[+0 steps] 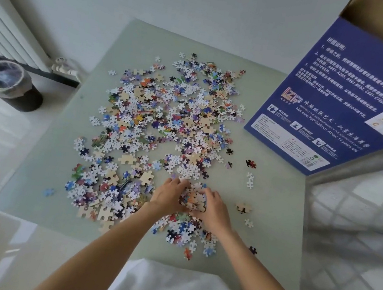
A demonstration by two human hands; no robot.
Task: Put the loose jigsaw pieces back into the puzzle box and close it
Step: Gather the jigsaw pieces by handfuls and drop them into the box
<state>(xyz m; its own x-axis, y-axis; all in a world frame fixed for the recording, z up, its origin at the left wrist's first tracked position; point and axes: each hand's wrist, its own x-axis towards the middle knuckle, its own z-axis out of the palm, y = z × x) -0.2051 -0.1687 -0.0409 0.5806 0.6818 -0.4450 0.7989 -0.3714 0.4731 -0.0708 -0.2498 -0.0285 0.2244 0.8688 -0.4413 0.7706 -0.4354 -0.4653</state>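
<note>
Bare left hand [170, 196] & right hand [213, 208] cup jigsaw pieces [193, 198].

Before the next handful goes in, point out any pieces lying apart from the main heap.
A blue piece sits alone near the table's left edge. A dark piece and a dark pair lie off to the right. Both hands, left hand and right hand, cup a clump.

Left hand [170, 196] and right hand [213, 207] cupped together, fingers curled, forearms converging.
</note>
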